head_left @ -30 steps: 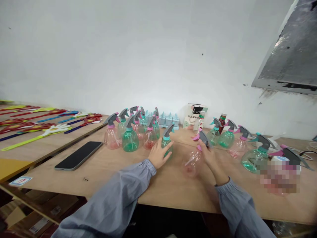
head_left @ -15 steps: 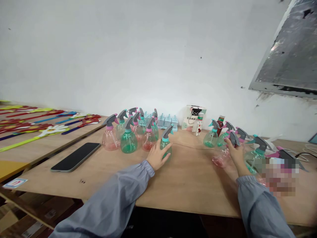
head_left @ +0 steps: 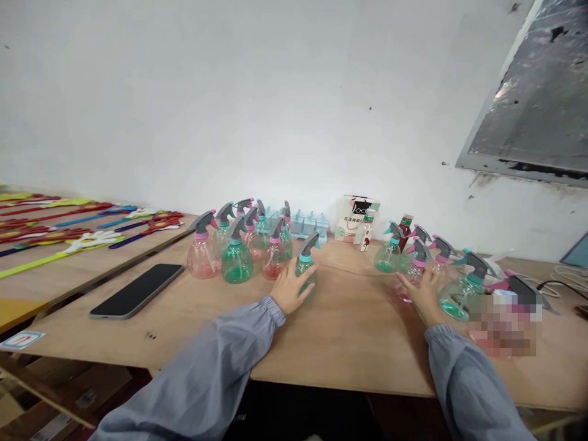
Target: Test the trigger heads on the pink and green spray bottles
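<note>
reading the worktop [head_left: 344,343] as a dial centred on its middle, with twelve towards the white wall [head_left: 229,98], the wooden surface is carrying the whole spread. a crowded group of spray bottles [head_left: 237,269] is standing at ten o'clock, while a looser row [head_left: 452,304] is running from two to four; the split is probably giving both arms room between the sets. a black phone [head_left: 138,291] is lying flat at nine.

nearer the centre, also at nine, the left hand [head_left: 290,289] is resting, its fingers curving, slightly parted, around the rounded body of a green bottle [head_left: 303,267]. that hold is likely steadying the bottle, which is standing on the worktop at the group's four-o'clock edge. at three, the right hand [head_left: 425,297] is hovering with thumb and fingers standing spread in a v, just below the collar of a pink bottle [head_left: 412,274]; whether they are touching it, i cannot tell. that bottle is standing on the row's nine-o'clock side, its body partly hiding behind the thumb.

both long axes are running upright, the broad bases presumably helping. the green bottle's turquoise trigger [head_left: 317,243] is facing about three, the pink bottle's trigger [head_left: 410,254] about nine.
</note>
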Available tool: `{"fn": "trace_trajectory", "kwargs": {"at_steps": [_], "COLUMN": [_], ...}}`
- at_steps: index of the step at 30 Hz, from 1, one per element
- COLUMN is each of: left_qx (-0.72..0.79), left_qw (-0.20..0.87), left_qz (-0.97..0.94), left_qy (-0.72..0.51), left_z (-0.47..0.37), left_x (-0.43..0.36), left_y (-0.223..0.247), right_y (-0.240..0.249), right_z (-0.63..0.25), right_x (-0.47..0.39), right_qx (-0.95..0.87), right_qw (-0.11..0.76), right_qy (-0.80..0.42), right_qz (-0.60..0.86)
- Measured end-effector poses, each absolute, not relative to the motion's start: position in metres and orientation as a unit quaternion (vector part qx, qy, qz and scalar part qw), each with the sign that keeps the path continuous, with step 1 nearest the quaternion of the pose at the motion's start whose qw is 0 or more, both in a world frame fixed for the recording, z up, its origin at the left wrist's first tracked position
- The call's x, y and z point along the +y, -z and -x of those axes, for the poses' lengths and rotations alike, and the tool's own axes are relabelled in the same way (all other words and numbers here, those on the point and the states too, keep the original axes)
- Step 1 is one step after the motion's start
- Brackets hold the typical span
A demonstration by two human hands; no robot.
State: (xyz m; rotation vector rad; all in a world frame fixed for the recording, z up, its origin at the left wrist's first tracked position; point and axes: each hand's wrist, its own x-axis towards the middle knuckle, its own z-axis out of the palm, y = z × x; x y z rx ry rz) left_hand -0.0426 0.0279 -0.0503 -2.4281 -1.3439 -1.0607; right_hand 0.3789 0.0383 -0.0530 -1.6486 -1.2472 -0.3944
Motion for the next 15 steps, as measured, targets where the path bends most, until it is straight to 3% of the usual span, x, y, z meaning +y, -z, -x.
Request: {"fn": "trace_trajectory", "kwargs": {"at_steps": [10,15], "left_qx": [-0.450,-0.418], "left_qw": [0.079,0.066], "left_qz": [0.821,0.834], "left_qy": [0.342,0.354], "left_z": [0.044,0.042], "left_x": [0.027,0.022], "left_y": [0.049,0.046], "right_y": [0.046,0.032], "right_z": [-0.371,-0.329], "right_x": [0.043,0.001], "right_qx": [-0.539,-0.499], "right_qw": [0.532,0.603], "right_qy": [0.143,0.160], "right_qz": [0.637,0.601]}}
